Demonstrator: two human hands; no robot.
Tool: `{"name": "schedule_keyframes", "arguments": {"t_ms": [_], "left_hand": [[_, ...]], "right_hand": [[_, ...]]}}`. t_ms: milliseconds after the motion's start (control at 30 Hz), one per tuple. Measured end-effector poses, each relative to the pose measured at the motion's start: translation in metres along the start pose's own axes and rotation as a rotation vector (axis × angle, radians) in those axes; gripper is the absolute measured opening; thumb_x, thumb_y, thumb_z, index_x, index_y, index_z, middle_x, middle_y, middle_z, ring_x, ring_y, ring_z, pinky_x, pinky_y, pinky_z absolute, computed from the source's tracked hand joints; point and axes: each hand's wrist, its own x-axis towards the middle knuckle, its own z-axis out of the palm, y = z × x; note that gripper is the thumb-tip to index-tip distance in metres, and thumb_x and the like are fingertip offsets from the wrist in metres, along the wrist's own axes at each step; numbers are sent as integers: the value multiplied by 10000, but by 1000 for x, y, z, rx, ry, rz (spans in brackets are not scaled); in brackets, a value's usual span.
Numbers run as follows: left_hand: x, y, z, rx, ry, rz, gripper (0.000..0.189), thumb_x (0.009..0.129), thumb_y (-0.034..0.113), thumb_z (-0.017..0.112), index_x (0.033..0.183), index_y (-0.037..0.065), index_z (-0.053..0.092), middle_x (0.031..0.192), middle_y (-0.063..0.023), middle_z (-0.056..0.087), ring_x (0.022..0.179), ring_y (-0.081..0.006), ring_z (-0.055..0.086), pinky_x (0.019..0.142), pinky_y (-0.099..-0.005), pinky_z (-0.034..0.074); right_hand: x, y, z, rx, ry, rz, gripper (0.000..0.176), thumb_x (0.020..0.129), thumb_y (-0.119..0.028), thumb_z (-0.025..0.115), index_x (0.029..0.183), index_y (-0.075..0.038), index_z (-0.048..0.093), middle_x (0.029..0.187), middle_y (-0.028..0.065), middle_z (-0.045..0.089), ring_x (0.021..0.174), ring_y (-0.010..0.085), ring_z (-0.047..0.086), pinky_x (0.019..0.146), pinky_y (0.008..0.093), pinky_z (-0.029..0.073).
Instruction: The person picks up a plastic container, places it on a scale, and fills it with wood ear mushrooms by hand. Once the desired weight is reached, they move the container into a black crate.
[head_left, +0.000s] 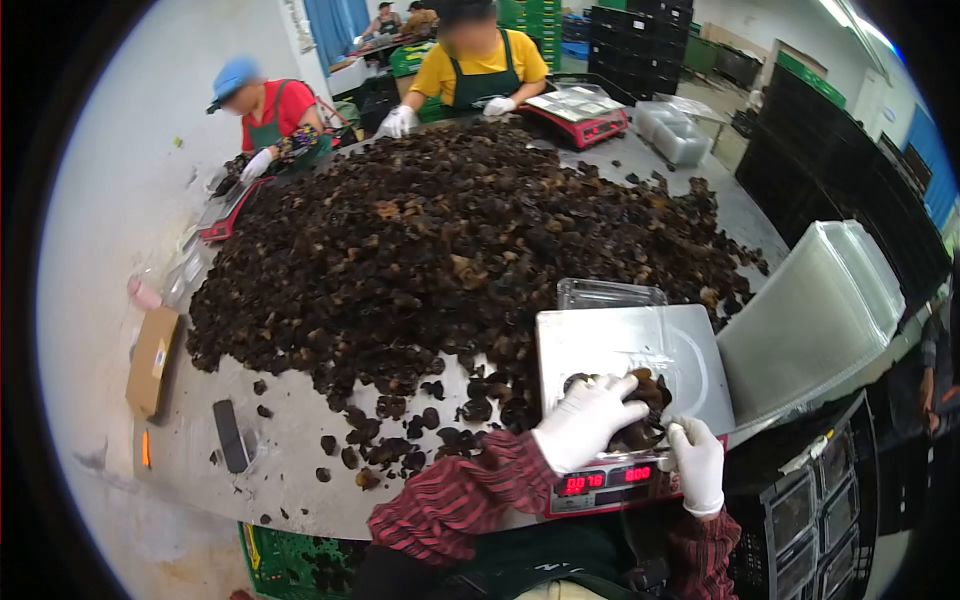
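Note:
A clear tray of dark brown mushroom pieces (648, 400) sits on the metal plate of a red scale (630, 340), whose red digits are lit. My left hand (588, 422), in a white glove, lies over the pieces from the left with its fingers spread. My right hand (697, 462), also gloved in white, is at the tray's right front corner with thumb and fingers pressed together on its edge. Behind the plate is an empty clear tray (610, 294). A large heap of dark pieces (430, 230) covers the middle of the metal table (300, 440).
A tall stack of clear trays (815, 310) leans right of the scale. Black crates (815, 510) stand at lower right. Two workers (485, 65) (275, 110) are across the table, near other red scales. A cardboard box (153, 362) and dark phone-like object (230, 436) lie left.

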Motion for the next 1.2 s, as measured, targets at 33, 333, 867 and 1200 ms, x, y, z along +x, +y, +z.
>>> {"name": "schedule_keyframes", "arguments": {"t_ms": [33, 333, 867, 1200], "left_hand": [[-2, 6, 2, 81, -31, 13, 499, 726, -35, 554, 1197, 126, 583, 1288, -184, 499, 1193, -350, 467, 939, -410, 428], [-28, -80, -52, -65, 353, -154, 351, 801, 66, 626, 1151, 87, 618, 1179, -136, 578, 1097, -304, 539, 947, -366, 444], [-61, -92, -54, -524, 479, -477, 167, 704, -9, 706, 851, 70, 717, 1068, -88, 601, 968, -182, 597, 844, -302, 486], [-8, -10, -33, -200, 36, 45, 350, 818, 178, 669, 1167, 156, 645, 1328, -117, 500, 1208, -315, 454, 1030, -408, 345]], "right_hand": [[1, 2, -1, -22, -4, -27, 234, 913, -126, 556, 1066, 40, 616, 713, 39, 624, 502, 74, 563, 453, 207, 416], [8, 17, -7, 6, -6, -60, 227, 926, -148, 568, 1039, 43, 617, 746, 29, 617, 517, 70, 552, 471, 207, 424], [4, 15, -17, -62, 59, -32, 254, 911, -170, 597, 1060, 33, 630, 760, 70, 672, 583, 63, 586, 543, 226, 472], [-3, 11, -18, -48, 69, -59, 240, 904, -165, 608, 1039, 30, 638, 700, 54, 649, 539, 73, 587, 522, 222, 460]]}}
